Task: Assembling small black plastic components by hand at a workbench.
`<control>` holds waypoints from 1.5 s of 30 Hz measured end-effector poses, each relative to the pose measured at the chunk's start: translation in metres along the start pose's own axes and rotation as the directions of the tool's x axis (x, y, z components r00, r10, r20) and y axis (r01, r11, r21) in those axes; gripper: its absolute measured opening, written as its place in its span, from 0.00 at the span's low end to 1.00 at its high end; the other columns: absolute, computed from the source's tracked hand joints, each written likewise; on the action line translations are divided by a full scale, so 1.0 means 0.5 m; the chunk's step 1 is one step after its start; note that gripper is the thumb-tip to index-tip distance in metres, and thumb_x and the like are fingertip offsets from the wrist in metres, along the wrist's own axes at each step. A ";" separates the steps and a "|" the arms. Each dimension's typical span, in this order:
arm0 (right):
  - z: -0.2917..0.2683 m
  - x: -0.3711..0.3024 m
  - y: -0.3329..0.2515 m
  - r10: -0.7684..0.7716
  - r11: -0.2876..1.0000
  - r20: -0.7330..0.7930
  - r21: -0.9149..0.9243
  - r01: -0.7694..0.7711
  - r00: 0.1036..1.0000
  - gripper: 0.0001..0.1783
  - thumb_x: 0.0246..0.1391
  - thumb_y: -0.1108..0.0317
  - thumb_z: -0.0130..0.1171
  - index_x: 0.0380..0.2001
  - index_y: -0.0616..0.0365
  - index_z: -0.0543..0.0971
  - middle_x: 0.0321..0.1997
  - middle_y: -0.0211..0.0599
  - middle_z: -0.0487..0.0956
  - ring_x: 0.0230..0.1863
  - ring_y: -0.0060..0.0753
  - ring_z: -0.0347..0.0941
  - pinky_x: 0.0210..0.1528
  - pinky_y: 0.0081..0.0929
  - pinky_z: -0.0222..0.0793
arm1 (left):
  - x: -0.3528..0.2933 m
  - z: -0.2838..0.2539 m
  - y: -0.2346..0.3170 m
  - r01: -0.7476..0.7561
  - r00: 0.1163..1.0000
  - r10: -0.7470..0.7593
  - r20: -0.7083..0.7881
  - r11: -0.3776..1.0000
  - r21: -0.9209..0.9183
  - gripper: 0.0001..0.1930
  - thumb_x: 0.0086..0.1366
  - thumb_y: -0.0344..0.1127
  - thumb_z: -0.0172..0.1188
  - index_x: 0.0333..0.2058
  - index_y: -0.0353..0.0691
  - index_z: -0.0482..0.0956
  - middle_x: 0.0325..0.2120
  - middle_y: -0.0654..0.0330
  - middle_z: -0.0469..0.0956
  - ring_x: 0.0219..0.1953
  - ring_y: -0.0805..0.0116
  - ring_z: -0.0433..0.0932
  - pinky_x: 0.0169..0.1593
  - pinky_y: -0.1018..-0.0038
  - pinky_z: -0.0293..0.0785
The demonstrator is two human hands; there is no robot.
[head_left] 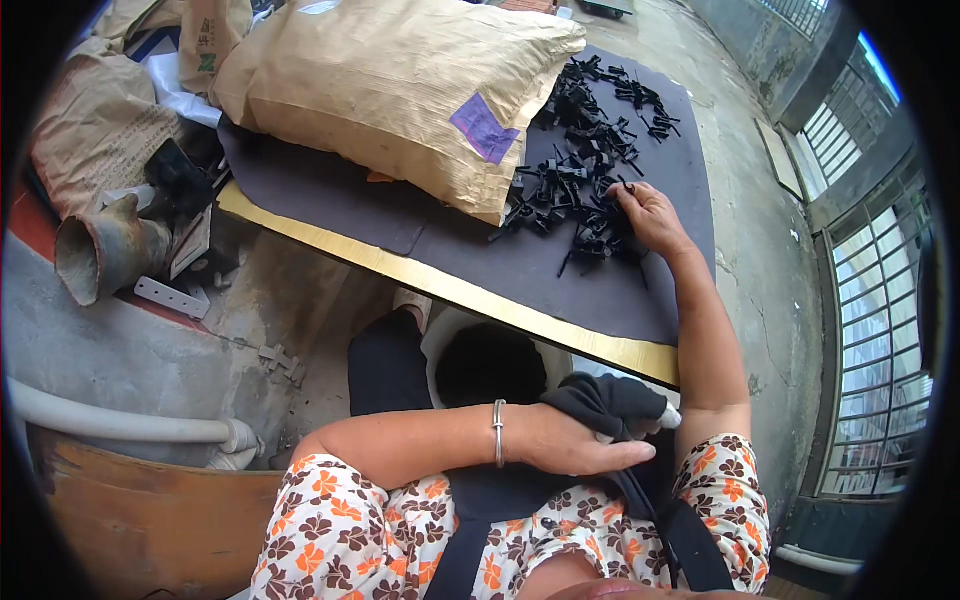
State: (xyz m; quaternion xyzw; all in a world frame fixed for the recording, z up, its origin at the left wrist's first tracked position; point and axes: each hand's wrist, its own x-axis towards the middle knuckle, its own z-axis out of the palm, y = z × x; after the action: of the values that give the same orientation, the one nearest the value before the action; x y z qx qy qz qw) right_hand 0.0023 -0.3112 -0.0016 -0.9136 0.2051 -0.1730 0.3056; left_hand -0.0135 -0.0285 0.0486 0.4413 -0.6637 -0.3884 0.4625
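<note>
My right hand (645,213) reaches out onto the dark mat (560,270) and rests on a heap of small black plastic parts (580,150), with its fingers curled around one of them. My left hand (570,440) lies near my lap, with a metal bangle on the wrist. It presses on a bunched piece of black cloth (610,400) that wraps a white object. Below the table edge a white bucket (445,330) holds more black parts.
A big tan paper sack (400,80) with a purple label lies on the mat left of the parts. A rusty metal funnel (105,250), more sacks and a white pipe (120,425) are at the left. Barred windows line the right wall.
</note>
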 end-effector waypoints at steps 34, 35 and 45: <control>-0.020 -0.341 -0.081 -0.418 0.908 -0.230 -0.076 0.411 0.879 0.06 0.49 0.73 0.55 0.25 0.59 0.68 0.22 0.41 0.71 0.25 0.48 0.70 0.27 0.37 0.66 | 0.023 0.032 -0.072 0.523 0.660 -0.440 -0.609 0.851 -0.047 0.18 0.61 0.37 0.55 0.47 0.34 0.72 0.30 0.52 0.78 0.33 0.63 0.77 0.40 0.73 0.71; -0.021 -0.349 -0.099 -0.464 0.885 -0.221 -0.083 0.458 0.858 0.06 0.48 0.74 0.56 0.25 0.59 0.68 0.21 0.40 0.70 0.24 0.47 0.69 0.26 0.37 0.65 | 0.023 0.034 -0.081 0.524 0.658 -0.439 -0.612 0.851 -0.046 0.18 0.61 0.37 0.55 0.47 0.34 0.72 0.30 0.52 0.78 0.33 0.63 0.77 0.40 0.73 0.71; -0.016 -0.379 -0.144 -0.643 0.764 -0.208 -0.120 0.634 0.737 0.10 0.33 0.75 0.57 0.23 0.57 0.68 0.18 0.36 0.67 0.19 0.41 0.67 0.22 0.35 0.64 | 0.016 0.016 -0.034 0.746 0.602 -0.763 -0.236 0.643 -0.176 0.21 0.62 0.50 0.56 0.42 0.36 0.77 0.31 0.58 0.80 0.34 0.73 0.74 0.41 0.76 0.70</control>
State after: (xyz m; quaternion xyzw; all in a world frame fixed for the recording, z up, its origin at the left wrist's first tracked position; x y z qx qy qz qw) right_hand -0.1442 -0.1716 0.0135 -0.9070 -0.0820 -0.3706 0.1823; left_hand -0.0187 -0.0402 0.0328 0.7175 -0.3288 -0.4977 0.3598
